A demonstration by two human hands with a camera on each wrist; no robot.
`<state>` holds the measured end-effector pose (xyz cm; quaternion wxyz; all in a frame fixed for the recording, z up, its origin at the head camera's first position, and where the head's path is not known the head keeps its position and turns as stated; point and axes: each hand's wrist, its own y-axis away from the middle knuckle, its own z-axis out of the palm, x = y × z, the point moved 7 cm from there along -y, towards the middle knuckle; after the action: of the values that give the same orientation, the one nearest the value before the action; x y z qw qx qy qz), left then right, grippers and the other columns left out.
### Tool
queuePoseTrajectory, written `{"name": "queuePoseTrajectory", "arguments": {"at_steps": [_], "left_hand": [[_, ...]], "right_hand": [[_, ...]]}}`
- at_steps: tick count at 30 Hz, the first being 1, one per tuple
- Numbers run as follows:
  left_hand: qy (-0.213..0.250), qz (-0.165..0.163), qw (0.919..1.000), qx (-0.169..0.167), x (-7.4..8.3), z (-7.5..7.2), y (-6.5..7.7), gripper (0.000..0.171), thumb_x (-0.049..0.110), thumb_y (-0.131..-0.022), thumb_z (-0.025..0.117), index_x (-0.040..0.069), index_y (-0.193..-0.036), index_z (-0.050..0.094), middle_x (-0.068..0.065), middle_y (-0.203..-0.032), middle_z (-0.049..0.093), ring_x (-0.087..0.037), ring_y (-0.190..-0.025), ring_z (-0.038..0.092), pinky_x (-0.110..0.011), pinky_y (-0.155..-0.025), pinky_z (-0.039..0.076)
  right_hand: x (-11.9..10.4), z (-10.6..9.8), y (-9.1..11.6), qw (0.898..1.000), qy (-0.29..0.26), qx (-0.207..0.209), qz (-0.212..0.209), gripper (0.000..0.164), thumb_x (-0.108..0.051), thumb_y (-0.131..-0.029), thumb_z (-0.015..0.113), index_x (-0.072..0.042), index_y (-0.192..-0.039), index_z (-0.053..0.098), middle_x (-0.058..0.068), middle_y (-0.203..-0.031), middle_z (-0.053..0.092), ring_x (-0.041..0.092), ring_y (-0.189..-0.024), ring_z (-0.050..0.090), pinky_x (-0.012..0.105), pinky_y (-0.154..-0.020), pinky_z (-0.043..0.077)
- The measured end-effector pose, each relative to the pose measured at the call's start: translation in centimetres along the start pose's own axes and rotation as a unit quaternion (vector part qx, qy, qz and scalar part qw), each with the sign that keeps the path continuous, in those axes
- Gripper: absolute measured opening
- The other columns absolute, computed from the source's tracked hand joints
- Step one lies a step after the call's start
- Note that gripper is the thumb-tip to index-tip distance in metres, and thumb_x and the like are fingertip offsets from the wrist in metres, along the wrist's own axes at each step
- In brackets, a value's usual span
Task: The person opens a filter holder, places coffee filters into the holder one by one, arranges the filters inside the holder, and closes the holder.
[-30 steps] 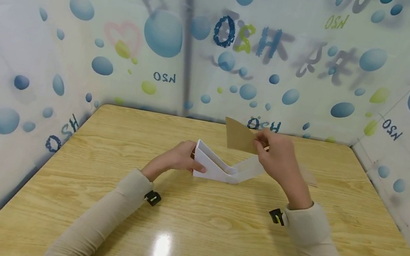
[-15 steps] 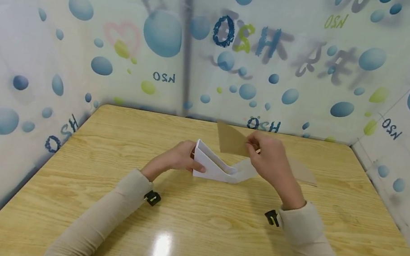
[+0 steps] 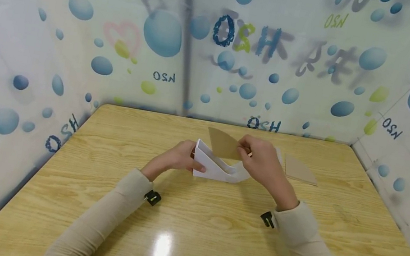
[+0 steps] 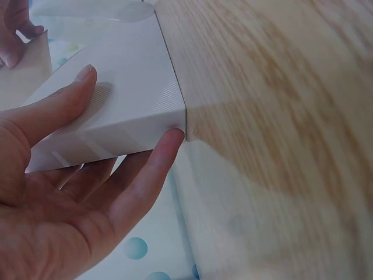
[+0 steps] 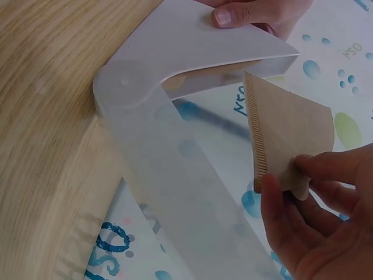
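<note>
A white wedge-shaped box (image 3: 211, 170) stands on the table, its translucent lid (image 5: 175, 186) swung out towards the right. My left hand (image 3: 180, 155) grips the box by its tall end, thumb (image 4: 76, 99) on the near side and fingers round the back. Between thumb and fingers, my right hand (image 3: 263, 159) pinches brown cone coffee filters (image 3: 222, 144) with a crimped edge. They hang just over the box's opening; whether they touch its rim I cannot tell. Something tan (image 5: 175, 83) shows inside the box. How many filters I hold is unclear.
More brown coffee filters (image 3: 300, 170) lie flat on the wooden table (image 3: 210, 239), right of and behind my right hand. Printed cloth walls (image 3: 151, 59) enclose the table at the back and both sides.
My right hand has moved left and down with the coffee filters, bringing them closer to the box's opening. More of the filters on the table shows. My left hand and the box have stayed put.
</note>
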<state>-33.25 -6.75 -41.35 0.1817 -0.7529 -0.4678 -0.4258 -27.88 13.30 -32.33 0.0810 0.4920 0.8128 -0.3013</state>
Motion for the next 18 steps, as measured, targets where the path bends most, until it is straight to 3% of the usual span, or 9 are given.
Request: {"name": "queuePoseTrajectory", "arguments": {"at_steps": [18], "left_hand": [[0.002,-0.005,1.0,0.003,0.2,0.0,0.1,0.042,0.01,-0.086,0.083,-0.001,-0.122,0.064,-0.019,-0.117,0.072,-0.025,-0.099,0.071,-0.042,-0.076,0.064]], "right_hand": [[-0.1,1.9,-0.1,0.999,-0.011,-0.038,0.01,0.009,-0.008,-0.099,0.066,-0.008,-0.104,0.073,0.006,-0.093,0.076,0.02,-0.085,0.07,0.04,-0.075,0.058]]}}
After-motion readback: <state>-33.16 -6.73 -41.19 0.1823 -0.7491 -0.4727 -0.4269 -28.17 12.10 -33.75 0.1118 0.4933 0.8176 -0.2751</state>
